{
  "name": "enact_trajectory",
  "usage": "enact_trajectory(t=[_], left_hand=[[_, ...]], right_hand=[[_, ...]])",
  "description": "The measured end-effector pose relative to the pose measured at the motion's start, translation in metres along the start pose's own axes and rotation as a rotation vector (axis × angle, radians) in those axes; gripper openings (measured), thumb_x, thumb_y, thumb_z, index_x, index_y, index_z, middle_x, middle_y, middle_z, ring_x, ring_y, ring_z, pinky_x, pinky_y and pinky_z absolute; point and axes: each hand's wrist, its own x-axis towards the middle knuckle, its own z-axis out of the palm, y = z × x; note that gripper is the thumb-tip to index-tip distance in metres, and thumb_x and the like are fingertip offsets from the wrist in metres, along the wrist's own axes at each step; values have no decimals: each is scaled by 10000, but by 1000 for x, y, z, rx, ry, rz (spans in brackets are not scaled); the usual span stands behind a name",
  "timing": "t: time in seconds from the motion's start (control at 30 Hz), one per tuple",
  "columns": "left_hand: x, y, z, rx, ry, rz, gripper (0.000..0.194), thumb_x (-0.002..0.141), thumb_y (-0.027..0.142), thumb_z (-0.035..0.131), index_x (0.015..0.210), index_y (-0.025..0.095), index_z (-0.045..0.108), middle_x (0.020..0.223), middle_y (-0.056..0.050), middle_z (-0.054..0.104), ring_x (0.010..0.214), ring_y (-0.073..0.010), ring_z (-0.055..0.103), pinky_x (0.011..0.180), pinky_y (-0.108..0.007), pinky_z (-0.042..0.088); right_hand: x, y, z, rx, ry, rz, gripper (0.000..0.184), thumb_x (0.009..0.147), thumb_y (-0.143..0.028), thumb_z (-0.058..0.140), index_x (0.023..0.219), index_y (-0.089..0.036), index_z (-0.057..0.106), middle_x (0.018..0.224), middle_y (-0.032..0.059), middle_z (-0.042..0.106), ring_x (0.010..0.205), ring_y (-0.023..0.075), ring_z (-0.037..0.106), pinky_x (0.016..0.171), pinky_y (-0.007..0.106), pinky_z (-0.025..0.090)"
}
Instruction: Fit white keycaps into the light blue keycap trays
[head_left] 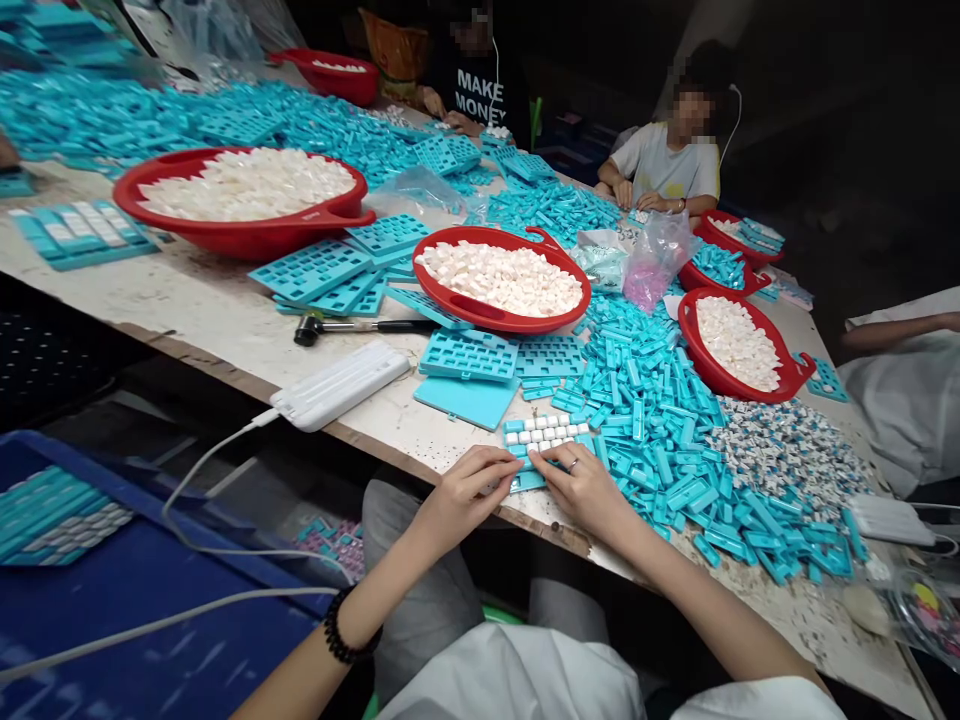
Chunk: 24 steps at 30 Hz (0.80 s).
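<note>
At the table's near edge lies a small turquoise keyboard-like piece [547, 432] with rows of white keycaps on its far part. My left hand [474, 488] is at its left side, thumb and fingertips pinched together; what they hold, if anything, is too small to tell. From the right, my right hand [583, 488], with a ring on one finger, reaches onto the near part. Its fingertips are closed together against the piece, and whatever is in them is hidden. A flat turquoise plate [466, 400] and turquoise trays with square holes [469, 356] lie just beyond my left hand.
Red bowls of white keycaps [499, 318] stand beyond. Loose turquoise bars [637, 400] heap up at right beside small white-and-blue parts [787, 450]. A black-headed hammer [360, 326] and a white power strip [341, 385] lie at left. Other people [664, 165] sit around the table.
</note>
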Motion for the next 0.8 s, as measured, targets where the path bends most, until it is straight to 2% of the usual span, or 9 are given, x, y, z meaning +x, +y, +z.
enact_trajectory(t=[0.17,0.43,0.6,0.7,0.8], left_hand=[[-2,2,-1,31,-25,23,321,968,123,547,1242,258,645,1074,-70,693,1028,-204,659,876,-358,577],[-9,7,-1,71,-38,31,359,944,182,613,1295,255,612,1102,-77,693,1043,-213,667,910,-375,581],[-9,9,-3,69,-77,-26,340,959,160,566,1284,256,601,1136,-76,655,1071,-211,644,933,-356,558],[-8,12,-1,82,-63,-108,289,972,189,542,1245,250,613,1134,-78,632,1093,-225,619,942,-366,541],[-2,12,3,104,-6,-152,289,980,213,528,1257,246,601,1154,-86,612,1122,-240,602,959,-382,525]], right_hand=[[-3,-5,1,19,-48,26,427,974,-76,464,1388,-158,531,1018,122,653,920,235,574,811,380,530],[-7,-13,3,79,-80,87,536,901,-96,489,1437,-116,486,1101,170,640,996,287,579,856,448,551],[0,-13,-6,151,-87,116,452,912,-116,518,1359,-153,575,1116,136,672,1021,262,612,906,431,522],[4,0,-26,222,22,210,374,947,-170,525,1301,-236,626,1159,87,680,1064,224,624,945,391,506],[-3,29,-61,154,227,434,296,960,-218,506,1187,-246,693,1109,74,692,1031,216,639,920,364,507]])
